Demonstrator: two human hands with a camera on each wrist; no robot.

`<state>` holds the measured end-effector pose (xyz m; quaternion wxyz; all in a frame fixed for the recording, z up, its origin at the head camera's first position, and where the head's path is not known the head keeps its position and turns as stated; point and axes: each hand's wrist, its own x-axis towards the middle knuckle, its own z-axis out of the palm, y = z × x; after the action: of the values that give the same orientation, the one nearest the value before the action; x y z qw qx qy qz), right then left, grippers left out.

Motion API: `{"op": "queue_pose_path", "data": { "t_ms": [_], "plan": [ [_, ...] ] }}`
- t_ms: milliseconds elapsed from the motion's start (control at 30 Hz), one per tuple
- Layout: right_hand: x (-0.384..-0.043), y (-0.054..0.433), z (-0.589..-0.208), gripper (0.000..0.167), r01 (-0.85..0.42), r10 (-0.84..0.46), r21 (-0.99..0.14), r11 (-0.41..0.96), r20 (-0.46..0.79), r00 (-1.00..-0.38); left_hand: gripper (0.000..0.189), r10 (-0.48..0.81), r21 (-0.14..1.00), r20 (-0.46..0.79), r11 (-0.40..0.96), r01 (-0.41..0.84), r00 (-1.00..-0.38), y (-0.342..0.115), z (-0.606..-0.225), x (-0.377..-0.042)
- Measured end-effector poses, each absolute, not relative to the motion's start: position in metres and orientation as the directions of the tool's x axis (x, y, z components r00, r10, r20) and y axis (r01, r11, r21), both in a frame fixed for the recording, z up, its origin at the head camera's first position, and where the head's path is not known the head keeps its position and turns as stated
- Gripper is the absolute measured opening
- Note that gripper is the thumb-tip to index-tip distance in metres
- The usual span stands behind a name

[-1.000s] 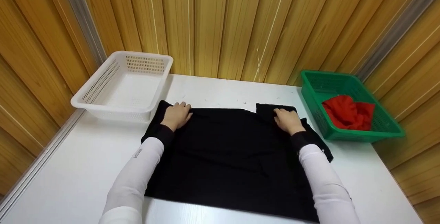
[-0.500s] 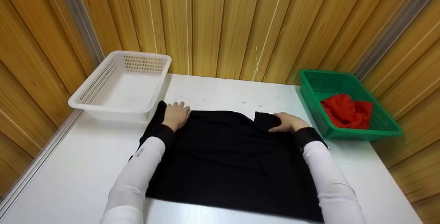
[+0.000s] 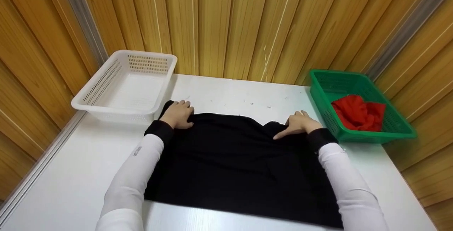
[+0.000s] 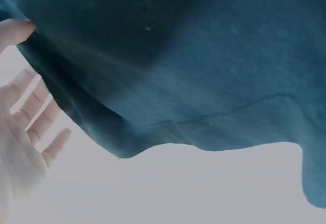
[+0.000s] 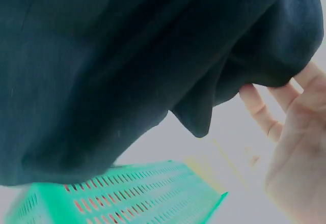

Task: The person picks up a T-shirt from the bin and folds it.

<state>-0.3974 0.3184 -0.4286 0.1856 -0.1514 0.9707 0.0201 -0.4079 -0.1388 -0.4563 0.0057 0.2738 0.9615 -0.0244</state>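
A black garment (image 3: 237, 167) lies spread on the white table, with shallow creases across its middle and a bunched far edge on the right. My left hand (image 3: 178, 115) grips its far left corner. In the left wrist view the thumb (image 4: 18, 32) lies on the cloth, while the other fingers extend behind its edge. At the far right corner, my right hand (image 3: 299, 124) holds the cloth with the thumb stretched over the top. The right wrist view has the fingertips (image 5: 249, 92) at the hanging edge of the fabric, the thumb hidden there.
A white plastic basket (image 3: 120, 110) stands at the back left, close to my left hand. At the back right is a green basket (image 3: 375, 137) with a red cloth (image 3: 359, 114) inside. Wood-patterned panels (image 3: 226, 29) wall in the table (image 3: 81, 167) behind and at both sides.
My right hand has shifted slightly right and nearer, its thumb now stretched out, and the flap under it has bunched up. The left hand has turned, its thumb spreading away from the fingers.
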Motion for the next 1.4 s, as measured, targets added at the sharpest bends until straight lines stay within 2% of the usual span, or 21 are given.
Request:
{"op": "queue_pose_path", "data": {
  "t_ms": [167,367,467,567,667,833,900,1000,1067,1167,1300,1400],
  "plan": [
    [-0.39,0.308,-0.428,0.072,-0.332,-0.3,0.001,0.943,-0.426,-0.854,0.043,0.513,-0.026,-0.068,0.857,0.515,-0.856,-0.141,-0.454,-0.409],
    [-0.389,0.302,-0.428,0.056,-0.306,-0.326,-0.123,0.944,-0.472,-0.819,0.03,0.51,0.039,-0.107,0.86,0.509,-0.854,-0.141,-0.45,-0.409],
    [-0.392,0.303,-0.43,0.051,-0.315,-0.341,-0.131,0.94,-0.378,-0.861,0.021,0.483,0.009,-0.028,0.876,0.483,-0.875,-0.14,-0.452,-0.41],
    [-0.397,0.305,-0.434,0.048,-0.313,-0.33,-0.107,0.944,-0.23,-0.916,0.018,0.424,-0.04,0.119,0.905,0.423,-0.898,-0.137,-0.454,-0.412],
    [-0.4,0.307,-0.437,0.044,-0.316,-0.326,-0.087,0.945,-0.141,-0.935,0.018,0.377,-0.056,0.216,0.926,0.374,-0.901,-0.134,-0.456,-0.414],
    [-0.403,0.317,-0.44,0.04,-0.287,-0.303,-0.141,0.948,-0.115,-0.946,0.018,0.346,-0.04,0.16,0.938,0.344,-0.924,-0.134,-0.46,-0.415],
    [-0.404,0.322,-0.442,0.036,-0.272,-0.28,-0.128,0.954,-0.052,-0.959,0.015,0.319,-0.031,0.138,0.948,0.318,-0.938,-0.135,-0.461,-0.415],
    [-0.407,0.326,-0.445,0.029,-0.247,-0.239,-0.07,0.967,0.1,-0.966,0.01,0.265,-0.032,0.174,0.964,0.264,-0.948,-0.136,-0.46,-0.415],
    [-0.408,0.328,-0.447,0.028,-0.216,-0.203,-0.049,0.975,0.197,-0.959,0.011,0.24,-0.038,0.226,0.971,0.238,-0.944,-0.134,-0.457,-0.415],
    [-0.409,0.33,-0.449,0.028,-0.191,-0.17,-0.052,0.98,0.273,-0.947,0.013,0.241,-0.049,0.281,0.97,0.237,-0.929,-0.131,-0.453,-0.414],
    [-0.403,0.337,-0.449,0.029,-0.235,-0.213,-0.05,0.971,0.273,-0.938,0.01,0.317,-0.069,0.327,0.948,0.311,-0.89,-0.133,-0.454,-0.41],
    [-0.393,0.346,-0.446,0.028,-0.311,-0.288,-0.056,0.949,0.252,-0.924,0.007,0.412,-0.09,0.362,0.908,0.408,-0.837,-0.141,-0.457,-0.403]
  ]
}}
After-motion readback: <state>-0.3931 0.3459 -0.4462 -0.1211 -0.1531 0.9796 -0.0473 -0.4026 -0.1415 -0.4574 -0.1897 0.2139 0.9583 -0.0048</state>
